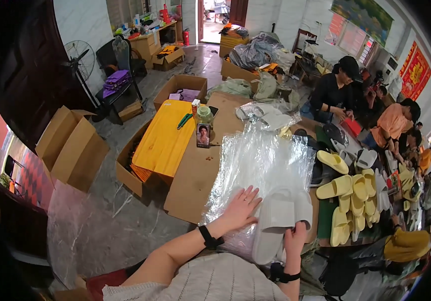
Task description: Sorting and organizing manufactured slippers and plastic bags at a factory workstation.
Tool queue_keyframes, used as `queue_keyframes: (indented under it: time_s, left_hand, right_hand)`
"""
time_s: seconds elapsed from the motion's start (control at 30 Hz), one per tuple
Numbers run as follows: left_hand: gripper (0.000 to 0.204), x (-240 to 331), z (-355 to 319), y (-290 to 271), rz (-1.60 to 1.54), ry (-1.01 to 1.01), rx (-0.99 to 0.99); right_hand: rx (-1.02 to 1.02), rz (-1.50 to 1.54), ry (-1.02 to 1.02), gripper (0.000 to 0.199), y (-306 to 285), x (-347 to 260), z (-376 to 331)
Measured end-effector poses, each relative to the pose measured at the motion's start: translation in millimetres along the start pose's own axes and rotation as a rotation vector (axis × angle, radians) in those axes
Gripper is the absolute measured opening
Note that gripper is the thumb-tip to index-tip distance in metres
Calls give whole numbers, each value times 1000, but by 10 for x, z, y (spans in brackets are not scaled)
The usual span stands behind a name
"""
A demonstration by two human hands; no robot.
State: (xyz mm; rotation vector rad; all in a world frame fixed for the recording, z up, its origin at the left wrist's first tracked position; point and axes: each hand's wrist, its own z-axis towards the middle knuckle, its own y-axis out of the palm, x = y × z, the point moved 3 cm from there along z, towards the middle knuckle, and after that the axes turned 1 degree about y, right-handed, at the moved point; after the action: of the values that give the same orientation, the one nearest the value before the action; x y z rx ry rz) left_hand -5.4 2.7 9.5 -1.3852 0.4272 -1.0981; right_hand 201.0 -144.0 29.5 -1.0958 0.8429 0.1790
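Right hand (294, 237) grips pale grey slippers (278, 210) while left hand (240, 205) lies on clear plastic bags (260, 155)

The pale grey slippers sit side by side at the near right part of the clear plastic bags, straps up, the left one with its heel end toward the wearer's body. The right hand comes in from below with its fingers curled together, pinching the slippers near the strap edge; how the thumb sits cannot be told. The left hand rests palm down just left of the slippers, fingers spread over the shiny film. Each wrist wears a black band (210, 237).

Under the bags lies a brown cardboard sheet (188, 188). Beyond the left hand, a phone (203, 135) with a lit screen leans near a greenish jar (205, 116), and a green-handled tool (184, 121) lies on a yellow-orange board (162, 143) set over an open carton (127, 168). Wrapped pale slippers (274, 120) lie at the far end of the bags. To the right, yellow slippers (358, 188) are heaped, and past them a co-worker in a black top (326, 95) bends over something red (351, 126)
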Motion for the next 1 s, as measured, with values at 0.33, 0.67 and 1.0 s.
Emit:
queue_keyframes:
  time_s: [0.33,0.67,1.0]
  left_hand:
    - [64,-13,-117,33,-147,136,-26]
    - [42,-13,113,39,-162,-12,100]
    - [96,64,70,-11,-144,-26,-138]
  right_hand:
    - [218,300,30,15,-486,102,14]
    - [414,185,-134,31,-842,-224,-29]
    - [421,48,-46,36,-1101,0,-277]
